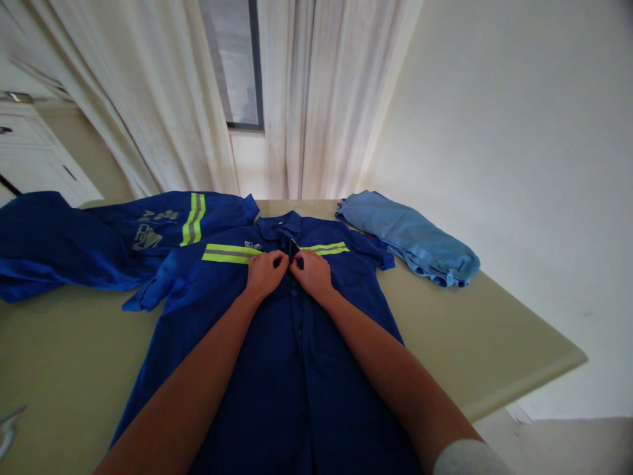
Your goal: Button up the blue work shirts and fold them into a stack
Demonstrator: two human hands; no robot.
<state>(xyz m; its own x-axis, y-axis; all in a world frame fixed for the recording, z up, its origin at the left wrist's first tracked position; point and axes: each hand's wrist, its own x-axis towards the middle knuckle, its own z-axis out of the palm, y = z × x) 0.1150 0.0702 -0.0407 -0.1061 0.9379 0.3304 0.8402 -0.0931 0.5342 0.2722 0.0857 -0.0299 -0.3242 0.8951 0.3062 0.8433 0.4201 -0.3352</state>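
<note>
A dark blue work shirt (257,369) lies spread face up in front of me, collar at the far end, a yellow-and-grey reflective band across its chest. At the front opening my left hand (268,272) pinches the fabric edge between thumb and fingers. Close beside it, my right hand (312,272) pinches the other side of the opening at chest height. Both hands are closed on the shirt's front edges. Below them a button shows on the placket. Whether a button is between the fingertips is hidden.
Another dark blue garment (123,237) with a reflective band and printed logo lies at the left. A folded light blue garment (408,234) rests at the back right. The pale table (475,343) ends in a corner at right. Curtains (336,99) hang behind.
</note>
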